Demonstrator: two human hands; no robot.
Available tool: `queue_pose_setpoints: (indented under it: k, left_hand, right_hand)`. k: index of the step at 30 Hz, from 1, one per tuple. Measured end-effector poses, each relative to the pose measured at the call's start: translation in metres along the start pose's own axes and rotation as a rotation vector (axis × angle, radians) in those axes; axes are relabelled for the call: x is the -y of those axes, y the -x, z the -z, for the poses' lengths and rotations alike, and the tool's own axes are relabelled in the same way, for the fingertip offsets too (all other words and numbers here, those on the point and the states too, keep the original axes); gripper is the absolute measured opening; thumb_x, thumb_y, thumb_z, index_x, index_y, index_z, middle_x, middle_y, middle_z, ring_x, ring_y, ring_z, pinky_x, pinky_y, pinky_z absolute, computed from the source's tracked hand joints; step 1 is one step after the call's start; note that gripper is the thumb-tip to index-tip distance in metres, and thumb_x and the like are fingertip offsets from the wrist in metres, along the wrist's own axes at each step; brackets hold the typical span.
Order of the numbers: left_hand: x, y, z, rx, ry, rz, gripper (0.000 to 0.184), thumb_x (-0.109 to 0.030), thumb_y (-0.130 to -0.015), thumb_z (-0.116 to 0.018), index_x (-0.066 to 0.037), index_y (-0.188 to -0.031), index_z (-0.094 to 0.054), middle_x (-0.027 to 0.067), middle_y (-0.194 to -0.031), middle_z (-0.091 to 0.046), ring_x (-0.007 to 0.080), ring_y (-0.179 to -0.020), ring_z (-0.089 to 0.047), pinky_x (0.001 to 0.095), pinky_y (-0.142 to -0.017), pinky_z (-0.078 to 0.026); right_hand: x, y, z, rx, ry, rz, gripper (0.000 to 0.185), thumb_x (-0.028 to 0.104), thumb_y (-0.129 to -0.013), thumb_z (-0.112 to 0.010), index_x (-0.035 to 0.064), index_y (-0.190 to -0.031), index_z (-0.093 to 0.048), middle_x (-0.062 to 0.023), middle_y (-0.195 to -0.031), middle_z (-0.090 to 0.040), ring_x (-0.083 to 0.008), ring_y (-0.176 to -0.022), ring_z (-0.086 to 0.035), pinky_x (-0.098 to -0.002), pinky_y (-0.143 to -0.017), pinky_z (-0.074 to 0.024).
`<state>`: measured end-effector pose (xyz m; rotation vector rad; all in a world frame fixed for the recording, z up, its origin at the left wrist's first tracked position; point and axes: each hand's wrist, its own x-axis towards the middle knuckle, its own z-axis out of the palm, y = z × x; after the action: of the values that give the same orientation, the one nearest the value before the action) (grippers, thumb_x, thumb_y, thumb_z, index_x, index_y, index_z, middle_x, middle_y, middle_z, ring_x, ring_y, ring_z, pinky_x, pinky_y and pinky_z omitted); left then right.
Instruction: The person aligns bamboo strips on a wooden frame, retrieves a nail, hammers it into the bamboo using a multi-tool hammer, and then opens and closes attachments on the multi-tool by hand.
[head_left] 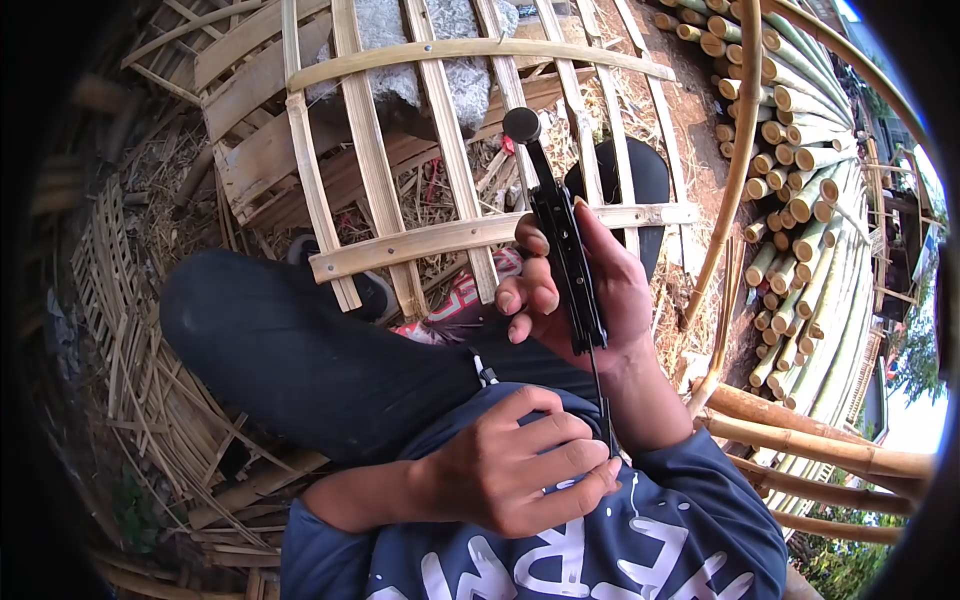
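Observation:
A long black metal tool (570,262) with a round black knob at its upper end lies slantwise in my right hand (610,275). My right palm is behind it and the fingers curl round its left side. A thin dark rod (601,395) runs down from the tool's lower end. My left hand (530,460) pinches the rod's lower end near my shirt. Beyond the tool is a lattice of bamboo strips (440,237), joined by nailed crosspieces.
A grey stone block (400,75) sits behind the lattice on bamboo slats. Cut bamboo poles (800,190) are stacked at the right, past a curved pole (738,180). Split strips (180,430) litter the left side. My dark-clothed leg (300,340) is bent below the lattice.

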<state>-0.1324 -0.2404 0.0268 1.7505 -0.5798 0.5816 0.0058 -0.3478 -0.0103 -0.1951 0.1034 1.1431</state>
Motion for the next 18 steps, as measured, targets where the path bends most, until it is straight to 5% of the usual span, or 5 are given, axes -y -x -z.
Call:
queue_pose_setpoints:
  k: [3,9,11,15,18]
  left_hand:
    - [0.000,0.004,-0.003,-0.021,-0.007,0.003,0.018,-0.017,-0.079,-0.077,-0.006,-0.088,-0.066,0.0016,-0.084,-0.063,0.0165,-0.075,-0.063,0.0338,-0.070,-0.048]
    - [0.007,0.000,0.037,-0.180,0.066,0.028,0.028,-0.016,-0.088,-0.074,-0.003,-0.109,-0.062,0.0063,-0.089,-0.063,0.0168,-0.068,-0.062,0.0327,-0.059,-0.047]
    - [0.018,0.003,0.043,-0.418,0.042,0.179,0.029,-0.014,-0.087,-0.074,0.000,-0.108,-0.061,0.0091,-0.094,-0.063,0.0168,-0.075,-0.062,0.0323,-0.069,-0.049]
    - [0.058,-0.016,0.065,-0.543,0.060,0.614,0.053,-0.018,-0.089,-0.072,0.002,-0.132,-0.047,0.0131,-0.123,-0.056,0.0164,-0.104,-0.056,0.0278,-0.086,-0.046]
    - [0.074,-0.024,0.074,-0.335,0.184,0.800,0.071,-0.025,-0.087,-0.077,0.001,-0.142,-0.041,0.0139,-0.129,-0.055,0.0191,-0.110,-0.058,0.0313,-0.091,-0.048]
  right_hand:
    - [-0.003,-0.002,-0.011,-0.118,0.033,0.009,0.052,0.049,-0.106,-0.026,0.0011,-0.109,-0.045,-0.0189,-0.079,-0.061,-0.0401,-0.098,-0.057,-0.0533,-0.077,-0.0596]
    - [-0.009,-0.005,-0.012,-0.108,0.139,0.018,0.051,0.050,-0.105,-0.029,0.0033,-0.101,-0.048,-0.0073,-0.071,-0.049,-0.0284,-0.083,-0.051,-0.0446,-0.074,-0.0560]
    - [-0.012,-0.003,-0.009,-0.101,0.133,0.003,0.051,0.051,-0.105,-0.029,0.0033,-0.100,-0.048,-0.0062,-0.070,-0.047,-0.0274,-0.082,-0.051,-0.0434,-0.074,-0.0546]
    - [-0.014,0.000,-0.005,-0.049,0.139,-0.064,0.055,0.050,-0.106,-0.027,0.0024,-0.098,-0.052,-0.0078,-0.071,-0.049,-0.0289,-0.086,-0.055,-0.0389,-0.073,-0.0528]
    - [-0.021,0.002,-0.003,-0.026,0.134,-0.076,0.056,0.050,-0.106,-0.028,0.0013,-0.098,-0.052,-0.0080,-0.068,-0.048,-0.0293,-0.081,-0.056,-0.0393,-0.070,-0.0550]
